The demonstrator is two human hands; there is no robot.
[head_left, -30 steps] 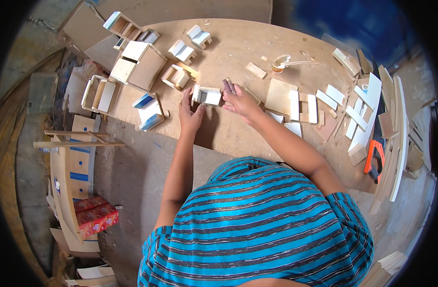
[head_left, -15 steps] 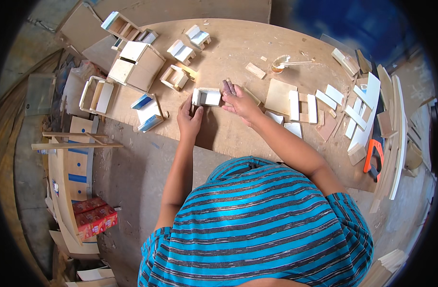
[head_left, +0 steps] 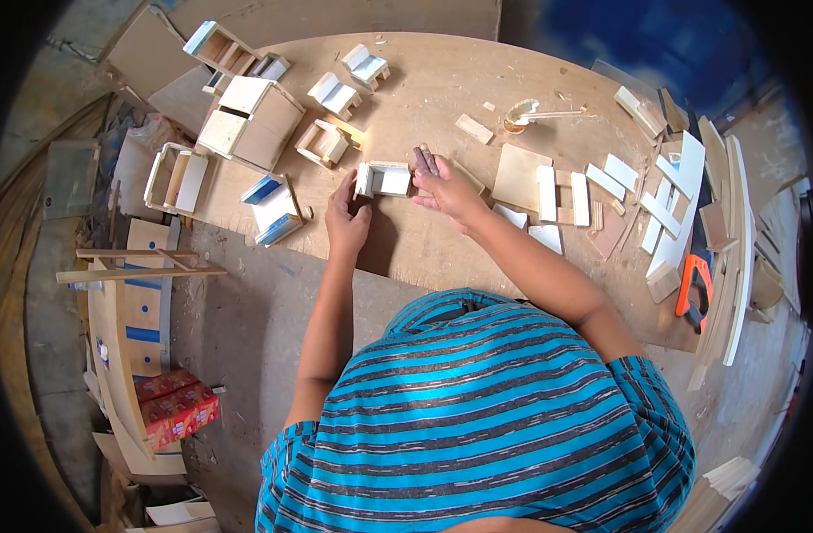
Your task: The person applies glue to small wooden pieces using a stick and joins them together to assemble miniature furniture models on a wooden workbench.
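Observation:
A small box-like wooden piece (head_left: 389,180) with white inner faces lies on the worktable in front of me. My left hand (head_left: 347,222) is at its left end, fingers curved alongside and thumb apart from them; whether the fingertips touch the wood is hard to see. At the right end, my right hand (head_left: 451,191) pinches a dark brownish, stick-like piece (head_left: 425,160), whose exact kind I cannot make out. Beyond my left hand stand a small open wooden frame (head_left: 323,144) and two miniature white-seated chairs (head_left: 333,94). A blue-and-white piece (head_left: 274,210) lies left of that hand.
The wooden worktable (head_left: 424,98) carries a cup (head_left: 518,116) with a stick across it. White strips (head_left: 547,194) and a flat board (head_left: 515,176) lie to the right, near an orange-handled saw (head_left: 693,293). A wooden cabinet (head_left: 252,124) stands at the left. Red packages (head_left: 179,413) sit below.
My left hand has loosened slightly at the box-like piece, its thumb drawing back toward me. The right hand keeps its pinch on the dark piece, almost unmoved.

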